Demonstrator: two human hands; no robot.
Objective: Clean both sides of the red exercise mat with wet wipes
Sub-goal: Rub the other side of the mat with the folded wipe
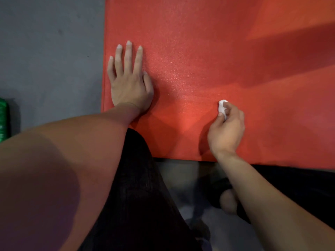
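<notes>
Left hand (129, 82) lies flat, fingers straight, on the red mat (208, 60); right hand (226, 131) pinches a balled white wipe (222, 107) against it.

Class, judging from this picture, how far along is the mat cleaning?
Done: nothing shows as finished. In hand: the left hand presses flat on the red mat while the right hand holds a balled white wipe against it. Left: the rest of this side, then the underside.
</notes>
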